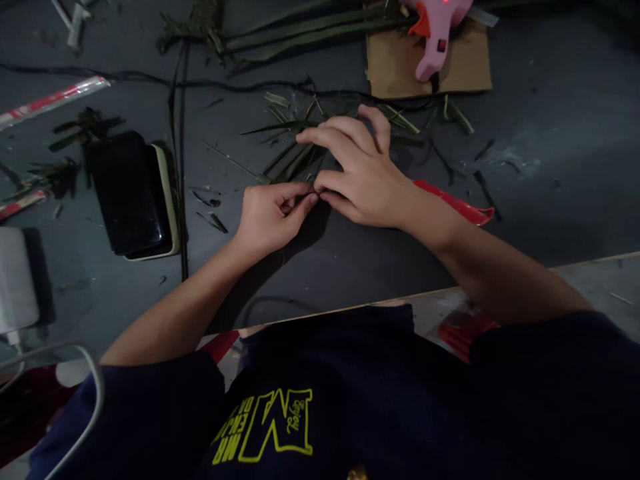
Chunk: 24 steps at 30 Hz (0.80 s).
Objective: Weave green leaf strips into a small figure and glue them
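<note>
Near the table's front edge, my left hand [273, 213] and my right hand [363, 170] meet with thumbs and fingertips together. Both pinch something small and dark between them; it is too hidden to name. The other fingers of my right hand spread out above the pinch. Dark green leaf strips [295, 160] fan out just behind the fingertips, and whether they join the pinched piece cannot be made out. More cut strips and scraps [403, 119] lie behind my right hand.
A pink glue gun [440, 40] rests on cardboard [390, 67] at the back right. Dark phones [127, 193] are stacked at the left, near a white power block [17, 280]. Black cable [215, 84] crosses the table. A red strip [460, 205] lies beyond my right forearm.
</note>
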{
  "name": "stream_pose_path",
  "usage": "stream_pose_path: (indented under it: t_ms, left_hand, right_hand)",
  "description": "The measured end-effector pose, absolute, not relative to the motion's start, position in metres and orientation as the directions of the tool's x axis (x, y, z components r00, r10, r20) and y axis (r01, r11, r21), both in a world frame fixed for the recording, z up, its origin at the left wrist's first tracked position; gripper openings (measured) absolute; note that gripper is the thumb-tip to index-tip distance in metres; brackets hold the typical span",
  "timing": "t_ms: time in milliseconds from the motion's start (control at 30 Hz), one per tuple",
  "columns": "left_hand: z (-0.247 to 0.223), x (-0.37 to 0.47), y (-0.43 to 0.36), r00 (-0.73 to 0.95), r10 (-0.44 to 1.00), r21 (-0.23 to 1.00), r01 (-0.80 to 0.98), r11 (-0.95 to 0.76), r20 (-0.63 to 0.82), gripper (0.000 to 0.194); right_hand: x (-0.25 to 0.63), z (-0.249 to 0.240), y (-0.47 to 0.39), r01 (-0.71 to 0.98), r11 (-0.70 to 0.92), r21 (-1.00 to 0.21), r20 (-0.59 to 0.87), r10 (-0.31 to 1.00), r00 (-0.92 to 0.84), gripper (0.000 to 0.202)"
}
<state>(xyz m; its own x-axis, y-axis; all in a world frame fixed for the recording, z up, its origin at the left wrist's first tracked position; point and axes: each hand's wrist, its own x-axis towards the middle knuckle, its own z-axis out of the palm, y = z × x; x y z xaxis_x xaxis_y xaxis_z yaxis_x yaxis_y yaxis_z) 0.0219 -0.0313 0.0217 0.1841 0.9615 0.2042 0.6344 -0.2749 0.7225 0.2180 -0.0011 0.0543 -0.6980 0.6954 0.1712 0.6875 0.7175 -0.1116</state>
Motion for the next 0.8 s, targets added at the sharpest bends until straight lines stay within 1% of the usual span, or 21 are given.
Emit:
stream_pose_path:
  t_ms: [133, 333, 433, 533, 633, 800]
  left_hand:
    - [0.020, 0.021, -0.031, 0.225, 0.950, 0.676, 0.668, -0.312, 0.217, 0.018]
    - [0.021, 0.021, -0.032, 0.282, 0.927, 0.614, 0.695, -0.374, 0.246, 0.021]
    - [0.023, 0.021, -0.033, 0.281, 0.928, 0.614, 0.695, -0.373, 0.246, 0.019]
    - [0.024, 0.021, -0.033, 0.260, 0.944, 0.624, 0.709, -0.328, 0.202, 0.016]
    - [0.025, 0.022, -0.035, 0.259, 0.950, 0.630, 0.712, -0.309, 0.173, 0.018]
    - [0.024, 0.022, -0.035, 0.212, 0.959, 0.633, 0.720, -0.283, 0.188, 0.018]
  right_hand:
    - [0.220, 0.055, -0.003, 0.651, 0.750, -0.116, 0.184, 0.660, -0.728, 0.039]
    - [0.229, 0.049, 0.009, 0.508, 0.847, -0.157, 0.227, 0.532, -0.816, 0.029]
    - [0.231, 0.047, 0.012, 0.501, 0.851, -0.156, 0.246, 0.525, -0.815, 0.027]
    - [0.232, 0.047, 0.012, 0.502, 0.850, -0.159, 0.257, 0.527, -0.810, 0.026]
    - [0.232, 0.048, 0.011, 0.494, 0.852, -0.171, 0.264, 0.523, -0.810, 0.025]
    - [0.232, 0.048, 0.012, 0.494, 0.850, -0.181, 0.286, 0.526, -0.801, 0.028]
